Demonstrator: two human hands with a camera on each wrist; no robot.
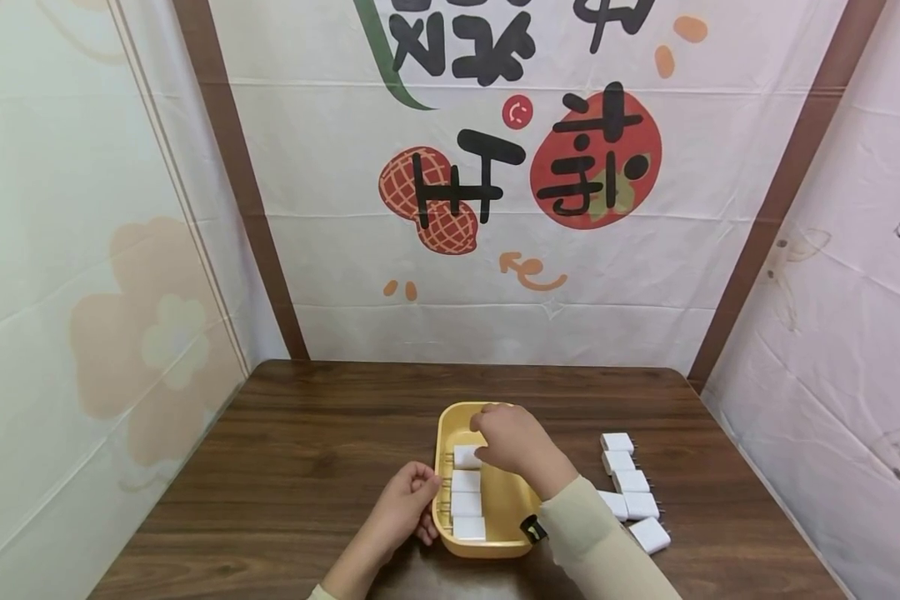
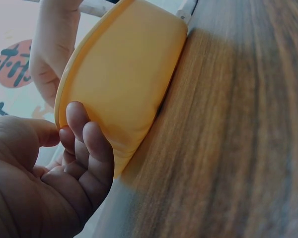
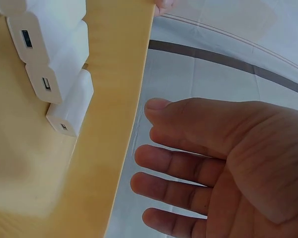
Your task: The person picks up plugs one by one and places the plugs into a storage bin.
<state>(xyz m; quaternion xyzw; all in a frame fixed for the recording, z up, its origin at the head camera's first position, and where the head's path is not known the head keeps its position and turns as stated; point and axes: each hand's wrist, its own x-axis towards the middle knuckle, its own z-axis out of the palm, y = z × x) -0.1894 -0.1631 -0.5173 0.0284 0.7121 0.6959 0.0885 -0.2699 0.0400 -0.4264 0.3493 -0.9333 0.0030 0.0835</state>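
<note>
Presently the yellow tray point(image 1: 512, 498) sits on the wooden bench point(image 1: 307, 450), near its front edge. A column of four white charger plugs point(image 1: 467, 492) lies along the tray's left wall, prongs pointing left. The left hand point(image 1: 405, 504) rests against the tray's outer left rim with fingers loosely curled and nothing between them; the left wrist view confirms fingertips point(image 2: 77, 119) at the rim. The right hand point(image 1: 513, 442) hovers over the far end of the tray by the topmost plug; the right wrist view shows its fingers point(image 3: 174, 163) straight and spread, holding nothing. A second group of white plugs point(image 1: 630, 487) lies on the bench to the right of the tray, apart from it.

Risk assessment: the plugs in the tray touch one another, so a careless brush by the right hand would likely disturb the column. The left hand only steadies the rim; a push from it could slide the tray on the smooth bench.
</note>
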